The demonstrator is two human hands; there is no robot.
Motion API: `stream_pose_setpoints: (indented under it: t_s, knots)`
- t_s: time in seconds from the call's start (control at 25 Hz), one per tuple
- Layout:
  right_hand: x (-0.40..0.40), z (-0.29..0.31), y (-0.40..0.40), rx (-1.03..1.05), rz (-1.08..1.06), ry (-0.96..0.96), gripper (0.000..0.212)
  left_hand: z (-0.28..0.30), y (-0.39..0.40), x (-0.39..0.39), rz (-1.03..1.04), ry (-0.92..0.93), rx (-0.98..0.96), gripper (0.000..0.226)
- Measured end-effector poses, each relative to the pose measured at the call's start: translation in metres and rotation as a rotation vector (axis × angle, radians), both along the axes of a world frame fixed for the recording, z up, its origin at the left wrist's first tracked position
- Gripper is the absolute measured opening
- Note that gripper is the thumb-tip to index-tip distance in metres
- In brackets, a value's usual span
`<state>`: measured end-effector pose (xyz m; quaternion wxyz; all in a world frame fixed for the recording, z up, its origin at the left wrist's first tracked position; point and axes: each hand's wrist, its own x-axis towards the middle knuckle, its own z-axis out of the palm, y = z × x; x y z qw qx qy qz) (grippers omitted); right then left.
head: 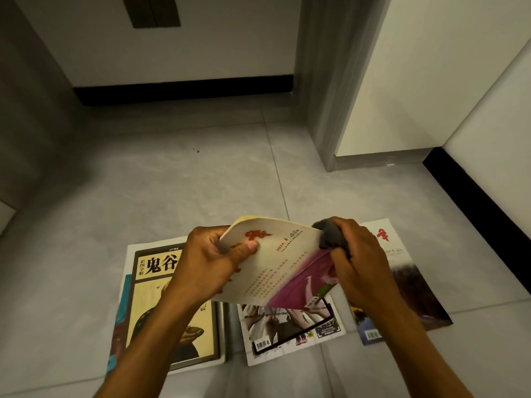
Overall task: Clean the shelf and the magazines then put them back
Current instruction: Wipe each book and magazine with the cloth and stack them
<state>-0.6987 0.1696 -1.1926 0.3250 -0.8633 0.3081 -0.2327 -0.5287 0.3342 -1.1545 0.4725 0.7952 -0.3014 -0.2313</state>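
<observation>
Grey tiled floor (201, 196), magazine (275, 268) in left grip (207, 262), cloth (330, 237) in right grip (359, 254).

We seem to be indoors in a home: grey tiled floor (178, 196), white walls with black skirting board (184, 90), a wall switch plate (151, 11), a grey door frame (324, 96).

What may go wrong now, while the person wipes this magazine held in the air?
The left hand grips the bent magazine by one edge only, so pressure from the grey cloth in the right hand could crease the cover. If it slips, it may fall on the magazines on the floor.
</observation>
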Motion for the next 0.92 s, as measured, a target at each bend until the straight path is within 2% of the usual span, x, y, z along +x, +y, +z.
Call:
stream_pose_setpoints:
  t_s: [0.08, 0.24, 0.32, 0.4, 0.52, 0.64, 0.68, 0.76, 0.84, 0.92]
  knots:
    - [0.011, 0.006, 0.015, -0.039, 0.047, -0.031, 0.040, -0.004, -0.004, -0.006, -0.019, -0.005, 0.010, 0.009]
    - [0.034, 0.028, 0.036, -0.192, 0.154, -0.117, 0.038, -0.010, -0.003, -0.010, -0.023, 0.096, -0.049, 0.006]
    - [0.029, 0.025, 0.030, -0.226, 0.209, -0.069, 0.038, -0.014, 0.008, -0.004, 0.058, 0.200, -0.065, 0.002]
    - [0.011, 0.009, 0.013, -0.213, 0.141, 0.017, 0.037, -0.020, 0.021, 0.004, 0.130, 0.258, -0.070, 0.004]
    - [-0.022, -0.011, -0.017, -0.073, -0.072, 0.039, 0.039, -0.028, 0.035, 0.015, 0.231, 0.328, -0.104, 0.020]
    - [-0.028, -0.012, -0.020, 0.473, -0.114, -0.252, 0.024, -0.037, 0.041, 0.016, 0.266, 0.396, -0.153, 0.015]
    - [-0.026, -0.010, -0.018, 0.590, -0.131, -0.324, 0.023, -0.037, 0.040, 0.015, 0.254, 0.411, -0.156, 0.014]
    - [-0.022, -0.004, -0.019, 0.605, -0.136, -0.358, 0.024, -0.039, 0.039, 0.015, 0.198, 0.435, -0.139, 0.017]
    - [-0.017, 0.007, -0.019, 0.557, -0.084, -0.333, 0.022, -0.038, 0.038, 0.024, 0.133, 0.383, -0.076, 0.021]
    - [-0.017, 0.020, -0.019, 0.520, -0.035, -0.333, 0.020, -0.030, 0.040, 0.034, 0.010, 0.286, -0.048, 0.041]
